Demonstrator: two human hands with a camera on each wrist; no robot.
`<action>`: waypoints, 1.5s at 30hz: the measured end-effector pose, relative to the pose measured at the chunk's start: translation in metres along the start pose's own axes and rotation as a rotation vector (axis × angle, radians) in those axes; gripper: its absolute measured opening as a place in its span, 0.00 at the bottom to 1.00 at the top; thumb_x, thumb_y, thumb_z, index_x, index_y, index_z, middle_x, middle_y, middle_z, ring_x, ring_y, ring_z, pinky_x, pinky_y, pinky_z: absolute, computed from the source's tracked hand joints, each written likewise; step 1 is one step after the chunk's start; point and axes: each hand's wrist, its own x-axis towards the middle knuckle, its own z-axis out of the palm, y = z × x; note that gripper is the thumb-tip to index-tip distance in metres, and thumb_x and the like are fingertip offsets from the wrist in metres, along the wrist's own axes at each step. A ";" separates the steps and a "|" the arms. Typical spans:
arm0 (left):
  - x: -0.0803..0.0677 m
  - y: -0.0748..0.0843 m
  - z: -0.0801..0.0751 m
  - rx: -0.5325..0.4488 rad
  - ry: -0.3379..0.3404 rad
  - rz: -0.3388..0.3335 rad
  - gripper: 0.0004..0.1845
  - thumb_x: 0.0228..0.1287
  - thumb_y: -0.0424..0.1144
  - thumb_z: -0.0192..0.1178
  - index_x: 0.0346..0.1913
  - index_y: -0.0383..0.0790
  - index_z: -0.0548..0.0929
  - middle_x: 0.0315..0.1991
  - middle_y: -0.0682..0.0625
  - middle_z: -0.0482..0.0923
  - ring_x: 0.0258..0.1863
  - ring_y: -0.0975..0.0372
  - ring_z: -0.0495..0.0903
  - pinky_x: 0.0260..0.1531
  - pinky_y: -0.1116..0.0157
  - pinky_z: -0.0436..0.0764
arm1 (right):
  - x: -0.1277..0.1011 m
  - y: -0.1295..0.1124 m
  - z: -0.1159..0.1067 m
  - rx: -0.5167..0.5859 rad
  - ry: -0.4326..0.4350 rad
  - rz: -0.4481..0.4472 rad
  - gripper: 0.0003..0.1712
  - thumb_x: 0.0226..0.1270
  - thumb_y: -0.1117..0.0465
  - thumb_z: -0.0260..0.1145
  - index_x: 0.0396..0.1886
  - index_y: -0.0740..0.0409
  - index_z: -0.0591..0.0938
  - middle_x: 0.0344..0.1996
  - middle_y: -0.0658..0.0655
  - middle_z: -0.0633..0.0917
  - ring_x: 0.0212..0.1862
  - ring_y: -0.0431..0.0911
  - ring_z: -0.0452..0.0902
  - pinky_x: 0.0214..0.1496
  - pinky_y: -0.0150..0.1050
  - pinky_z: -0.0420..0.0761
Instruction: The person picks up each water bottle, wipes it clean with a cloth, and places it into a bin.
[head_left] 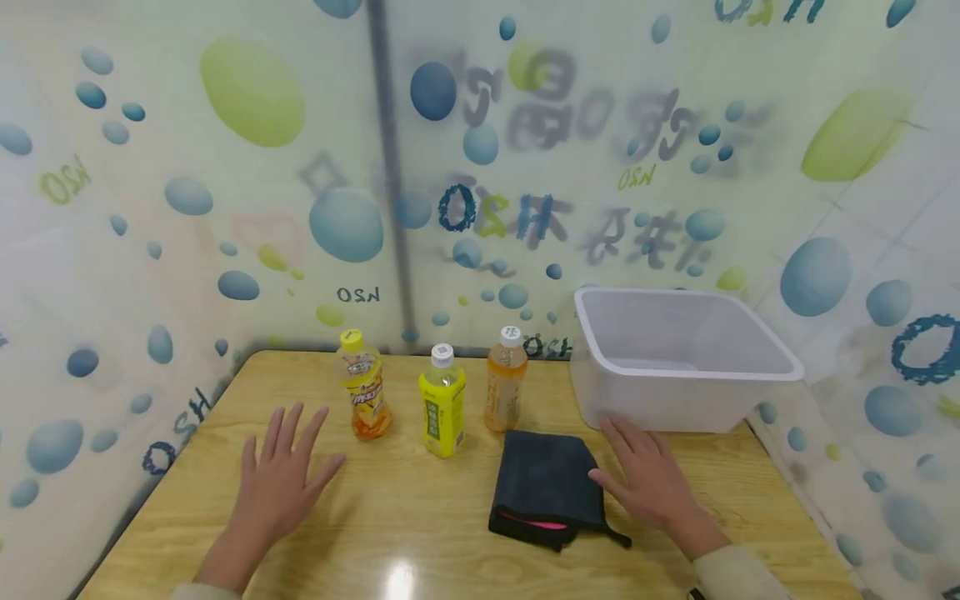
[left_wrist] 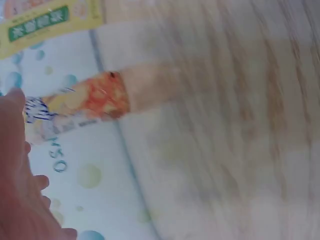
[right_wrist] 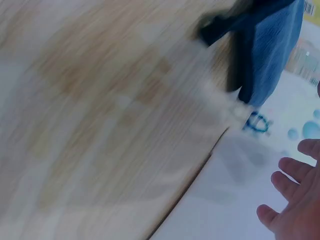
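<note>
My left hand (head_left: 281, 471) lies flat on the wooden table (head_left: 420, 542) with fingers spread, just left of the orange-labelled bottle with a yellow cap (head_left: 362, 385). My right hand (head_left: 645, 475) rests flat too, its thumb touching the right edge of a dark folded pouch (head_left: 543, 487) with a pink stripe. A yellow-green bottle (head_left: 442, 402) and an amber tea bottle (head_left: 506, 379) stand between the hands, behind the pouch. The blurred left wrist view shows the orange bottle (left_wrist: 90, 102) and the hand's edge (left_wrist: 20, 190). The right wrist view catches the pouch (right_wrist: 265, 50) and my fingertips (right_wrist: 292, 200).
A white plastic tub (head_left: 675, 358) stands at the table's back right corner, just beyond my right hand. Curtain walls printed with blue and green bubbles (head_left: 480, 167) close in the table on three sides.
</note>
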 end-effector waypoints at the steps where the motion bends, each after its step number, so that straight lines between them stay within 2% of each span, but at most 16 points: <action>1: 0.000 0.003 -0.002 -0.004 0.037 0.013 0.39 0.70 0.61 0.49 0.78 0.54 0.50 0.76 0.37 0.48 0.77 0.43 0.41 0.64 0.30 0.46 | 0.002 -0.004 -0.001 0.006 -0.005 -0.007 0.43 0.66 0.36 0.60 0.73 0.56 0.66 0.69 0.60 0.70 0.68 0.57 0.68 0.65 0.63 0.65; 8: 0.006 0.043 -0.026 -0.059 0.248 0.142 0.33 0.69 0.52 0.55 0.73 0.48 0.62 0.73 0.39 0.57 0.75 0.44 0.50 0.65 0.37 0.52 | 0.016 -0.026 0.001 0.042 -0.089 -0.031 0.43 0.67 0.35 0.58 0.73 0.55 0.65 0.70 0.60 0.70 0.69 0.57 0.67 0.69 0.61 0.64; 12: 0.013 0.069 -0.037 -0.075 0.303 0.235 0.29 0.72 0.57 0.49 0.70 0.49 0.67 0.74 0.42 0.58 0.74 0.44 0.52 0.66 0.39 0.51 | 0.022 -0.035 0.006 0.061 -0.141 -0.034 0.44 0.67 0.34 0.56 0.74 0.54 0.64 0.71 0.59 0.69 0.70 0.56 0.66 0.70 0.60 0.62; 16: 0.023 0.091 -0.043 -0.082 0.308 0.316 0.29 0.73 0.60 0.44 0.70 0.51 0.68 0.75 0.45 0.57 0.75 0.46 0.53 0.67 0.39 0.50 | 0.029 -0.045 0.010 0.068 -0.168 -0.058 0.44 0.68 0.33 0.55 0.74 0.54 0.64 0.71 0.58 0.68 0.71 0.55 0.65 0.71 0.60 0.61; 21: 0.039 0.116 -0.046 -0.033 0.277 0.397 0.29 0.74 0.61 0.41 0.70 0.52 0.68 0.75 0.45 0.57 0.76 0.47 0.51 0.70 0.41 0.48 | 0.036 -0.059 0.013 0.097 -0.189 -0.091 0.43 0.68 0.35 0.56 0.74 0.55 0.63 0.72 0.59 0.67 0.72 0.54 0.63 0.72 0.61 0.59; 27: 0.064 0.152 -0.048 0.048 0.227 0.454 0.31 0.68 0.58 0.53 0.71 0.53 0.67 0.75 0.46 0.57 0.77 0.50 0.50 0.72 0.42 0.49 | 0.041 -0.070 0.015 0.103 -0.249 -0.092 0.44 0.68 0.34 0.55 0.75 0.54 0.61 0.74 0.58 0.64 0.74 0.53 0.60 0.74 0.60 0.56; 30: 0.077 0.170 -0.046 0.079 0.210 0.465 0.32 0.68 0.58 0.55 0.71 0.54 0.66 0.75 0.46 0.57 0.77 0.49 0.51 0.72 0.42 0.51 | 0.041 -0.074 0.017 0.111 -0.248 -0.114 0.43 0.69 0.35 0.56 0.75 0.55 0.62 0.73 0.59 0.65 0.74 0.53 0.60 0.73 0.60 0.57; 34: 0.095 0.190 -0.044 0.119 0.163 0.438 0.32 0.69 0.60 0.52 0.72 0.54 0.65 0.76 0.46 0.55 0.78 0.50 0.49 0.72 0.42 0.50 | 0.040 -0.080 0.019 0.111 -0.234 -0.151 0.43 0.69 0.35 0.56 0.74 0.55 0.63 0.73 0.59 0.66 0.73 0.53 0.61 0.72 0.59 0.59; 37: 0.109 0.203 -0.043 0.168 0.097 0.404 0.33 0.70 0.63 0.49 0.73 0.53 0.64 0.77 0.46 0.53 0.78 0.51 0.46 0.74 0.42 0.48 | 0.039 -0.084 0.020 0.115 -0.249 -0.166 0.43 0.69 0.35 0.55 0.75 0.55 0.62 0.73 0.59 0.64 0.74 0.54 0.60 0.73 0.59 0.59; 45: 0.147 0.227 -0.038 0.286 -0.044 0.289 0.35 0.70 0.64 0.45 0.74 0.51 0.61 0.78 0.46 0.50 0.79 0.50 0.40 0.75 0.43 0.43 | 0.037 -0.094 0.025 0.117 -0.340 -0.159 0.44 0.70 0.32 0.50 0.76 0.54 0.60 0.76 0.58 0.60 0.76 0.53 0.55 0.75 0.59 0.56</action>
